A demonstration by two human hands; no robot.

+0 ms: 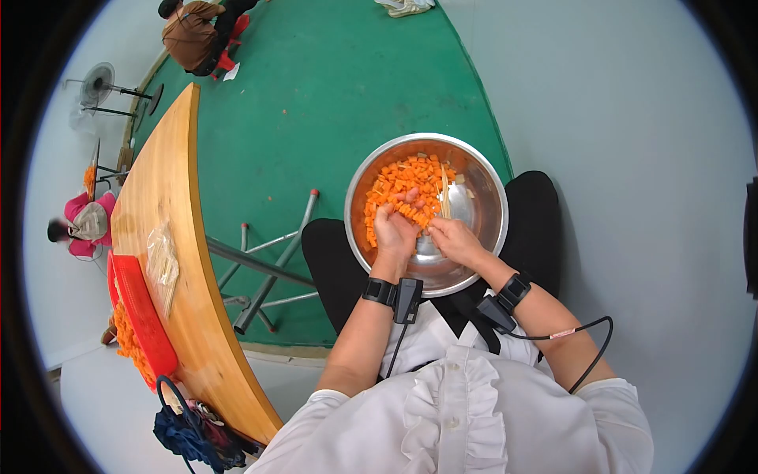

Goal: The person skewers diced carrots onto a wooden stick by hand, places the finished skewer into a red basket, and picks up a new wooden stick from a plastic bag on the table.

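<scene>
A round steel bowl (487, 261) rests on my lap, with many small orange cubes (407, 175) heaped in its far and left part. Thin wooden skewers (445, 193) lean in the bowl, right of the cubes. Inside the bowl, my left hand (396, 231) is palm up with its fingers curled round some orange cubes. My right hand (456, 239) is pinched close beside it, at the near end of a row of cubes; what its fingertips hold is too small to make out.
A wooden table (201, 332) on the left bears a bag of skewers (163, 261) and a red tray (142, 316) of orange pieces. Metal legs stand beside my lap. A dark blue bag (185, 434) hangs near the table. Two people (189, 35) sit farther off; a fan (99, 84) stands behind.
</scene>
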